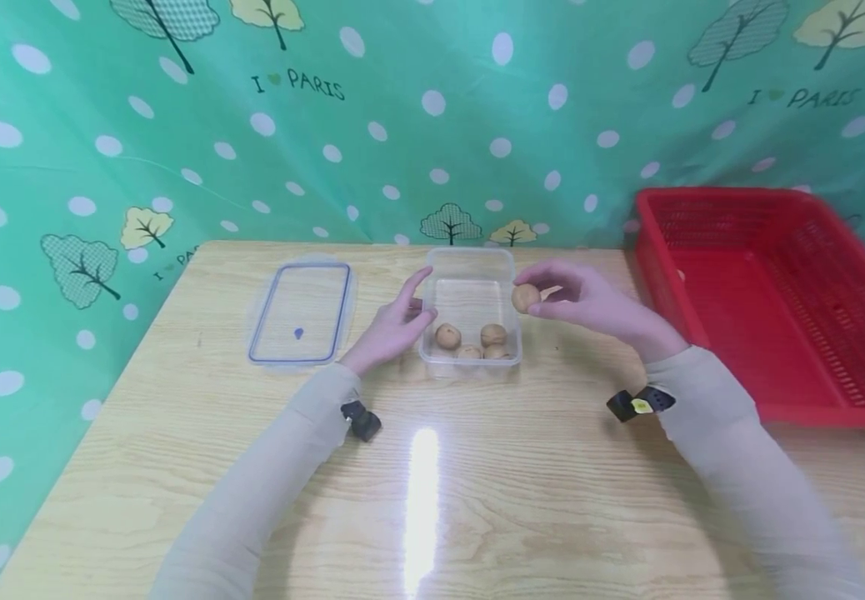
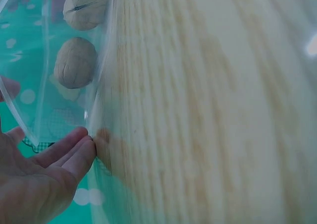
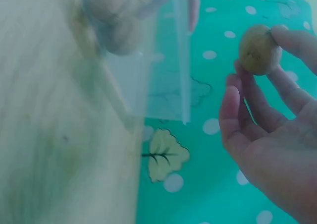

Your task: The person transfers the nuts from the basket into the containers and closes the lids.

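Between the thumb and fingertips of my right hand (image 1: 582, 300) is a walnut (image 1: 527, 297), held in the air at the right rim of a clear plastic container (image 1: 470, 362). The right wrist view shows the same walnut (image 3: 258, 50) pinched at the fingertips. Several more walnuts (image 1: 493, 335) lie at the near end of the container's floor. On its left side, my left hand (image 1: 391, 329) rests against the wall with fairly straight fingers, the thumb near the rim. In the left wrist view, the fingertips of this hand (image 2: 44, 174) are low beside the wall.
A clear lid with a blue seal (image 1: 301, 312) lies flat on the wooden table (image 1: 515, 483), left of the container. At the right stands a large red basket (image 1: 702, 333), with a small pale spot at its left inner wall. A green patterned cloth (image 1: 402, 108) hangs behind.
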Available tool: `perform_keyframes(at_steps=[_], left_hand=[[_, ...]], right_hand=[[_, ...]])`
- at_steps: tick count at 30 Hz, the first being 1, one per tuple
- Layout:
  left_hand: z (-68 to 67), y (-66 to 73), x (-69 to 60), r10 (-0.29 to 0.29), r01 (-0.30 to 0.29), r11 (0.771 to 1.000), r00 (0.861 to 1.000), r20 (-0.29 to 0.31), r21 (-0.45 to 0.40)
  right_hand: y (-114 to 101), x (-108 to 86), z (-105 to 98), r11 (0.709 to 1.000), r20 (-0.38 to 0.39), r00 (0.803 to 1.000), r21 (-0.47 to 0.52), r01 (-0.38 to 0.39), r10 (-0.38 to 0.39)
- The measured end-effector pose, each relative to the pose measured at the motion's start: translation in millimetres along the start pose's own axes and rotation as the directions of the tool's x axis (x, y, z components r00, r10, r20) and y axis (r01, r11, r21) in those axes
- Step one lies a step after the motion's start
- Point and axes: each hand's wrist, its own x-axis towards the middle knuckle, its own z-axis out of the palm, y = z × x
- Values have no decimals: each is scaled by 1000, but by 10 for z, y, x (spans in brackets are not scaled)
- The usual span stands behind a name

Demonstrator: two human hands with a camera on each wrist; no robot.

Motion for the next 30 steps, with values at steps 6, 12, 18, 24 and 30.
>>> perform_keyframes(at_steps=[6,12,18,24,30], left_hand=[[7,-21,4,11,-11,1000,1000,-10,0],[7,-27,7,15,-15,1000,1000,-7,0],[5,-16,12,11,-11,1000,1000,-6,2],[11,-25,16,8,-8,1000,1000,-1,3],[3,-28,20,12,-12,1000,1000,-2,8]], right_hand=[[45,59,153,1000,-6,1000,5,16,-16],[36,121,258,998,9,999,30,54,-54],[55,206,391,996,34,996,7,88,-88],[70,274,495,993,60,993,-58,101,-98],[89,362,558,975,108,986,-167,144,-127]])
